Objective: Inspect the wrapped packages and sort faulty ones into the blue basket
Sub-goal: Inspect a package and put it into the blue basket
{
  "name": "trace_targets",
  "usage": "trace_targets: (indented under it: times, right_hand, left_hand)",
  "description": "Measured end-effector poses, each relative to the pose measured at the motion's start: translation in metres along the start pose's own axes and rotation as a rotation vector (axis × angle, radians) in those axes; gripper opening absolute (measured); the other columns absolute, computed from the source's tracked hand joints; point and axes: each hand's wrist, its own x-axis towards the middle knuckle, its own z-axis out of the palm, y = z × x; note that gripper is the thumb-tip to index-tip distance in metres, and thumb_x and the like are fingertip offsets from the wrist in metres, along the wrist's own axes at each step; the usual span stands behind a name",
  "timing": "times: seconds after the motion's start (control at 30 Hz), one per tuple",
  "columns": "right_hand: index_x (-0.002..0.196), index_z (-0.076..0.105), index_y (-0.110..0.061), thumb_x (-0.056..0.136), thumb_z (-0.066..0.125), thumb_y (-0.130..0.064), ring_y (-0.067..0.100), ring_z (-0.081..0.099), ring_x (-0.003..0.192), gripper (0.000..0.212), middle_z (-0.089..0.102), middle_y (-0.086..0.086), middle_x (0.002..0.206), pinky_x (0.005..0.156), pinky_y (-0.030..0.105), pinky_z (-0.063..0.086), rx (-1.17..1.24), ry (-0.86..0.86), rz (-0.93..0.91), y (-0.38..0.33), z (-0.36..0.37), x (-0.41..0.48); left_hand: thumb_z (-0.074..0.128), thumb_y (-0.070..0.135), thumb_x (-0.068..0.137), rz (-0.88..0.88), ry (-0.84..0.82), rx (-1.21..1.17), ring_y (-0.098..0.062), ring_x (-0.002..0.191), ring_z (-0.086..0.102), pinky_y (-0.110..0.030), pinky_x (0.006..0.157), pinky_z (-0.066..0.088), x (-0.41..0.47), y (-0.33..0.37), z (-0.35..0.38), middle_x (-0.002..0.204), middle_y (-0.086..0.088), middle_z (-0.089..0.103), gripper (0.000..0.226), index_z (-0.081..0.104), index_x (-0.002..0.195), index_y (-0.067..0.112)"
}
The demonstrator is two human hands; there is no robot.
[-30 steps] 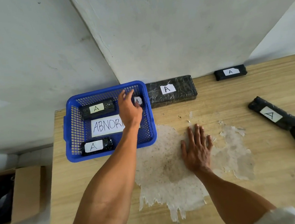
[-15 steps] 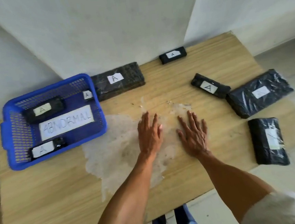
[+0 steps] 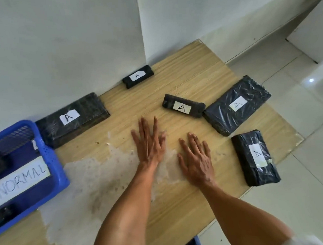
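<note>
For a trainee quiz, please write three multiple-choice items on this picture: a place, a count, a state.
1. Where on the light wooden table does the blue plastic mesh basket stand? A left end; B right end; C middle.
2. How many black film-wrapped packages lie outside it? A three; B five; C seven.
3. The left hand and right hand are: A flat, empty; B gripping packages; C inside the basket.
Key: A, it sits at the left; B, five lie on wood; A, straight fingers rest flat.

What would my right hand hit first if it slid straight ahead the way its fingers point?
Probably the narrow black wrapped package labelled A, lying on the wooden table ahead of the right hand.
</note>
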Motion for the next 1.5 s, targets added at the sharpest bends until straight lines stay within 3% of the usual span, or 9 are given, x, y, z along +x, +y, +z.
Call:
trace_targets:
  times: [0.23, 0.4, 0.73, 0.87, 0.97, 1.07, 1.17, 1.27, 1.5]
  right_hand:
    - [0.157, 0.033, -0.026, 0.105, 0.03, -0.051, 0.02, 0.008, 0.157, 0.059, 0.016, 0.005, 0.168, 0.125, 0.052, 0.012, 0.011, 0.008, 0.001, 0.002, 0.003, 0.002]
    - [0.158, 0.03, -0.027, 0.105, 0.029, -0.052, 0.02, 0.006, 0.157, 0.059, 0.013, 0.005, 0.169, 0.126, 0.052, 0.01, 0.006, -0.011, -0.001, 0.003, 0.005, 0.003]
    - [0.158, 0.029, -0.031, 0.097, 0.04, -0.05, 0.016, -0.004, 0.157, 0.065, 0.004, -0.001, 0.17, 0.126, 0.049, 0.001, 0.225, -0.149, 0.022, 0.001, -0.016, 0.003]
    - [0.153, 0.042, -0.028, 0.105, 0.04, -0.051, 0.025, 0.03, 0.15, 0.054, 0.034, 0.006, 0.162, 0.12, 0.049, 0.029, 0.529, -0.325, 0.151, -0.039, -0.053, 0.009]
    - [0.143, 0.054, -0.025, 0.099, 0.059, -0.045, 0.025, 0.07, 0.107, 0.049, 0.066, 0.014, 0.132, 0.088, 0.042, 0.059, 0.872, -0.373, 0.17, -0.088, -0.08, 0.006]
    - [0.126, 0.061, -0.01, 0.097, 0.065, -0.008, 0.031, 0.071, 0.082, 0.029, 0.066, 0.026, 0.114, 0.057, 0.031, 0.061, 1.16, -0.317, 0.272, -0.13, -0.112, 0.009]
    - [0.113, 0.064, -0.002, 0.092, 0.065, 0.004, 0.038, 0.069, 0.089, 0.022, 0.063, 0.028, 0.108, 0.059, 0.029, 0.062, 1.361, -0.292, 0.321, -0.158, -0.151, 0.019]
    - [0.112, 0.066, -0.003, 0.092, 0.067, 0.002, 0.045, 0.069, 0.099, 0.021, 0.065, 0.026, 0.111, 0.062, 0.029, 0.062, 1.432, -0.34, 0.268, -0.181, -0.184, 0.026]
    - [0.097, 0.073, -0.008, 0.089, 0.076, -0.015, 0.032, 0.071, 0.099, 0.011, 0.069, 0.017, 0.105, 0.061, 0.028, 0.061, 1.409, -0.279, 0.176, -0.242, -0.233, 0.03]
  left_hand:
    - [0.074, 0.037, 0.085, 0.351, -0.156, 0.022, -0.034, 0.153, 0.001, -0.058, 0.12, 0.019, 0.106, 0.052, -0.034, 0.167, -0.009, -0.001, 0.092, 0.017, 0.156, 0.041]
    - [0.081, 0.014, 0.079, 0.251, -0.103, -0.164, -0.023, 0.137, 0.045, -0.037, 0.112, 0.042, 0.107, 0.041, -0.047, 0.151, -0.002, 0.046, 0.073, 0.052, 0.141, 0.038]
    - [0.084, 0.02, 0.076, -0.175, -0.088, -0.27, -0.022, 0.127, 0.053, -0.036, 0.107, 0.045, -0.053, -0.048, -0.076, 0.141, 0.0, 0.056, 0.071, 0.055, 0.139, 0.035]
    - [0.086, 0.018, 0.073, -0.261, -0.074, -0.337, -0.019, 0.112, 0.061, -0.032, 0.098, 0.051, -0.114, -0.046, -0.096, 0.132, -0.003, 0.064, 0.069, 0.058, 0.136, 0.026]
    - [0.087, 0.02, 0.071, -0.264, -0.019, -0.39, -0.018, 0.104, 0.063, -0.026, 0.09, 0.051, -0.136, -0.035, -0.123, 0.123, -0.002, 0.067, 0.069, 0.06, 0.134, 0.025]
    - [0.09, 0.025, 0.069, -0.339, 0.145, -0.566, -0.019, 0.122, 0.058, -0.023, 0.103, 0.043, -0.149, -0.029, -0.174, 0.137, -0.002, 0.06, 0.075, 0.059, 0.137, 0.018]
    - [0.083, 0.029, 0.077, -0.423, 0.314, -0.82, -0.015, 0.122, 0.058, -0.029, 0.103, 0.05, -0.161, -0.03, -0.228, 0.135, 0.003, 0.058, 0.074, 0.053, 0.142, 0.01]
    - [0.074, 0.023, 0.086, -0.41, 0.383, -0.89, -0.023, 0.098, 0.071, -0.024, 0.077, 0.056, -0.17, -0.037, -0.268, 0.1, 0.004, 0.072, 0.031, 0.069, 0.115, 0.011]
    - [0.082, 0.015, 0.078, -0.392, 0.556, -1.008, -0.014, 0.097, 0.072, -0.028, 0.09, 0.057, -0.177, -0.059, -0.32, 0.104, -0.001, 0.075, 0.041, 0.072, 0.117, 0.008]
